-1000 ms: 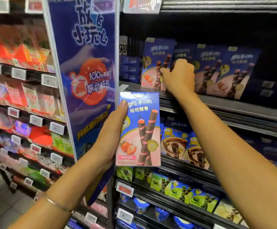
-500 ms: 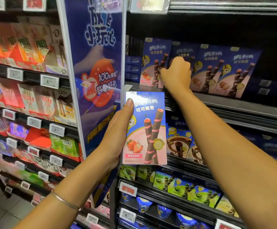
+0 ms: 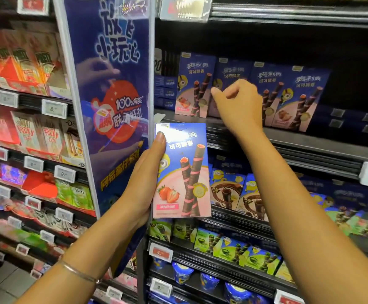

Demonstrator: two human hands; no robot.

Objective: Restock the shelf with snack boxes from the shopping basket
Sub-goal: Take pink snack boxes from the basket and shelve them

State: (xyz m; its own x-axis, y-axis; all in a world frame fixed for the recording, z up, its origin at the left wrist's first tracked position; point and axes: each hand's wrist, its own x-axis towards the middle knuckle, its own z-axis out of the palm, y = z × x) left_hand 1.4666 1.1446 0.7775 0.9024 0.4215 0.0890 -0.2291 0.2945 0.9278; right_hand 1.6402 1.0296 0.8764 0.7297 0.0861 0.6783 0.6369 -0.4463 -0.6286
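Head view: our left hand [image 3: 148, 172] grips a tall blue-and-pink cardboard snack box with strawberry print [image 3: 182, 172] by its left edge, thumb along the front. The box is upright, just below the dark metal shelf [image 3: 310, 141]. Our right hand [image 3: 239, 104] is up at that shelf, fingers curled, holding nothing, in front of the row of four matching blue boxes [image 3: 192, 84] standing there.
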